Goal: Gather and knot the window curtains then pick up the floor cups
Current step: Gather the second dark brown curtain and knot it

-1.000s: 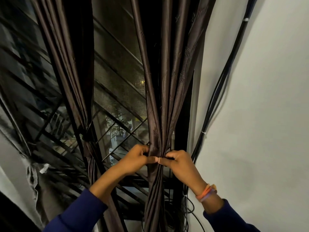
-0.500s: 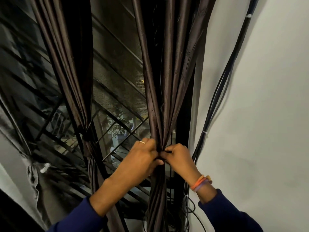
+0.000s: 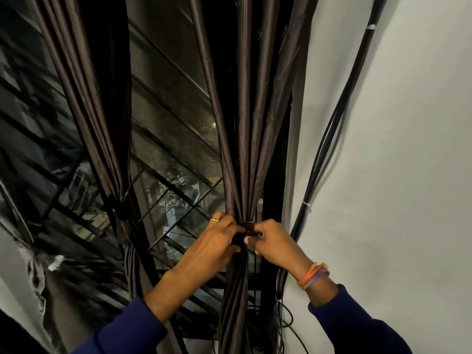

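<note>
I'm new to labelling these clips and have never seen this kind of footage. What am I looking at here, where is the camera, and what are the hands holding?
There is no machine here: a person wears a wide-angle camera on the head, so the one view looks forward at their own hands. The left hand and right hand both pinch the gathered right curtain at one spot, where a dark band or knot seems to sit; the grip hides the detail. A left curtain already hangs cinched in front of the barred window. Black cables run down the white wall. No floor or cups show.

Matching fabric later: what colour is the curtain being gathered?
Dark brown with a slight sheen, the gathered curtain shows best in the head view.
</note>
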